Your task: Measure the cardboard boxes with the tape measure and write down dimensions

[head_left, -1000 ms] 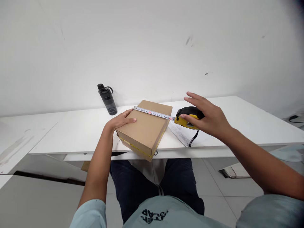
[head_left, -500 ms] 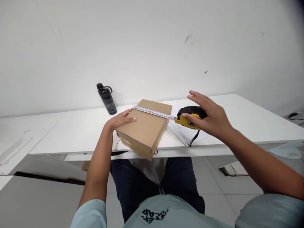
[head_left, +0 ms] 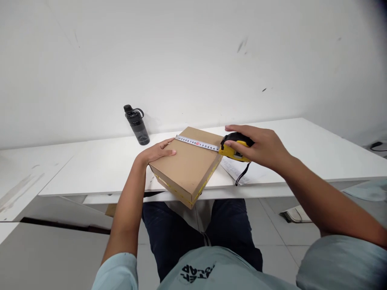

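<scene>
**On the desk (head_left: 90, 169): tape blade (head_left: 198, 143) laid across the cardboard box (head_left: 184, 169)**

We steady the cardboard box, its near corner projecting past the desk's front edge, with the left hand (head_left: 157, 153) gripping its left side, thumb on top. We cannot tell whether those fingertips pinch the blade's end. Our right hand (head_left: 264, 146) grasps the tape measure (head_left: 228, 152) at the box's right edge. Done: the blade spans the box top. Left, as we judge it: the blade is not yet retracted; whether its figure has been read cannot be determined.
</scene>
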Motion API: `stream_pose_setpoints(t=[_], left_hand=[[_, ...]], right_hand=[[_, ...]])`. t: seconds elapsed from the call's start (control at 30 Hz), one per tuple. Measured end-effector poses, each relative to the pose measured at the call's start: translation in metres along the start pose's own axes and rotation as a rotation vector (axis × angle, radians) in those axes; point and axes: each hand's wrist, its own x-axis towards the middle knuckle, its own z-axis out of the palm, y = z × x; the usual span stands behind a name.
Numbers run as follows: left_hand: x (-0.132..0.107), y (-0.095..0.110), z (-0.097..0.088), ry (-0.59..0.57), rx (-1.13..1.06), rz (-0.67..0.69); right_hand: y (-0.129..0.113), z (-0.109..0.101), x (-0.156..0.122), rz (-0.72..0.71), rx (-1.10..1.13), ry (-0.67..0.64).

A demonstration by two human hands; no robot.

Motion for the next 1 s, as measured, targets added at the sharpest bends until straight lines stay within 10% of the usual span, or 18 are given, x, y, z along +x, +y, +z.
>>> stream_pose_setpoints(t=[1.0], left_hand=[[0.0034, -0.0013, 0.0014, -0.012, -0.038, 0.023]], right_hand=[[-0.0038, -0.0036, -0.0046, -0.068, -0.041, -0.046]])
